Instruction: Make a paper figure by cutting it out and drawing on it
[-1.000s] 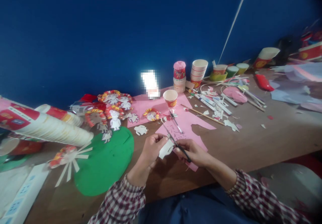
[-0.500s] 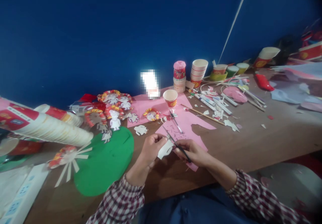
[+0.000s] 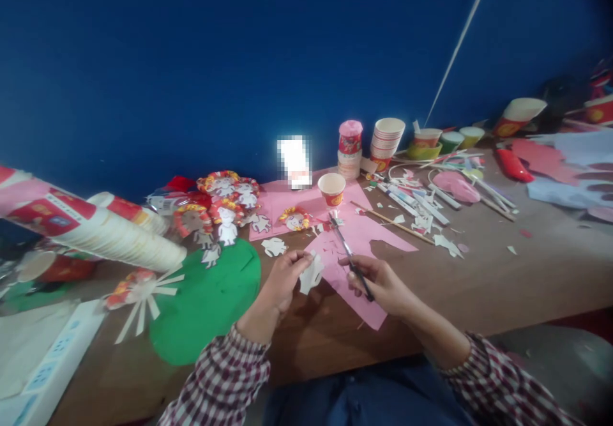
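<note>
My left hand (image 3: 283, 277) pinches a small white paper cutout (image 3: 310, 276) by its upper edge and holds it above the brown table (image 3: 517, 273). My right hand (image 3: 378, 280) grips small scissors (image 3: 352, 261), blades pointing up and away from the cutout, apart from it. Both hands hover over a pink paper sheet (image 3: 357, 241) with cut-out gaps. A red paper cup (image 3: 331, 189) stands just beyond the sheet.
A green round sheet (image 3: 205, 304) lies left of my hands. Long stacks of paper cups (image 3: 96, 231) lie at the left. Finished paper figures (image 3: 225, 212) sit near the blue wall. Cup stacks (image 3: 387, 142), pens, sticks and scraps crowd the back right.
The scissors have drawn away from the white cutout and swung upward to the right. The left hand has tilted the cutout. The camera shifted slightly left.
</note>
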Motion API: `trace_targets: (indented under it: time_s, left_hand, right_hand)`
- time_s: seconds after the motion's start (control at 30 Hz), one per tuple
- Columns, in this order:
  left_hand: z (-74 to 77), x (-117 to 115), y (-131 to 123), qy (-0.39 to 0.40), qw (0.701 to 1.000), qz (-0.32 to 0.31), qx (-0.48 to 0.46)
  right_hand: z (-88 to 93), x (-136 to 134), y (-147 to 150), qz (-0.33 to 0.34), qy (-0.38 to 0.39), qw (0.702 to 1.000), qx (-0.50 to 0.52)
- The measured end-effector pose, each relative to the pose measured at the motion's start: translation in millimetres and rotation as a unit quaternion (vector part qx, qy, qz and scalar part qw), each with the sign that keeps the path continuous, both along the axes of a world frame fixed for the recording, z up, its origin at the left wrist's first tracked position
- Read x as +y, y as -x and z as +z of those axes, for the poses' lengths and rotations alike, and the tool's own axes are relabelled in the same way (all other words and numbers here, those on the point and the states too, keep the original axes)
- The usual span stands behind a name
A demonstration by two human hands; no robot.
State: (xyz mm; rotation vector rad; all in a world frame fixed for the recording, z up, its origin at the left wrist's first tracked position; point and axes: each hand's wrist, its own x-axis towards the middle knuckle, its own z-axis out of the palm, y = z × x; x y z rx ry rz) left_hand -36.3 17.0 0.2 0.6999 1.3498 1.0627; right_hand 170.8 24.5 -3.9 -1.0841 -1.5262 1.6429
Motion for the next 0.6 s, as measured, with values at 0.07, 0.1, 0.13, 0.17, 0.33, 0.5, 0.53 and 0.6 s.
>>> trace_targets:
  time_s: [0.07, 0.1, 0.13, 0.17, 0.33, 0.5, 0.53, 0.6]
  left_hand:
    - [-0.6, 2.5, 6.4, 0.01, 1.0, -0.003, -0.021]
    - [0.2, 3.4, 9.7, 0.016, 0.999, -0.006, -0.029]
    - [1.6, 4.0, 13.1, 0.021, 0.999, -0.007, -0.036]
    - [3.6, 4.4, 16.6, 0.024, 0.999, -0.006, -0.041]
    - [18.2, 6.0, 34.7, 0.01, 0.999, 0.011, -0.044]
    - [33.2, 9.3, 52.1, -0.011, 0.999, 0.03, -0.029]
    - [35.4, 9.4, 55.2, -0.015, 0.999, 0.038, -0.024]
    - [39.2, 8.9, 60.4, -0.024, 0.998, 0.056, -0.012]
  right_hand:
    - [3.2, 8.4, -12.2, -0.029, -0.103, 0.992, -0.073]
    - [4.7, 13.5, -19.8, -0.031, -0.152, 0.979, -0.13]
    - [6.1, 19.0, -28.1, -0.038, -0.193, 0.96, -0.198]
    - [7.5, 24.6, -36.6, -0.033, -0.22, 0.937, -0.268]
    - [12.9, 48.3, -73.6, -0.045, -0.329, 0.807, -0.488]
    - [10.9, 70.4, -92.1, 0.008, -0.348, 0.769, -0.536]
    - [8.7, 75.4, -93.3, 0.013, -0.334, 0.776, -0.535]
    - [2.8, 85.8, -93.1, 0.004, -0.306, 0.791, -0.53]
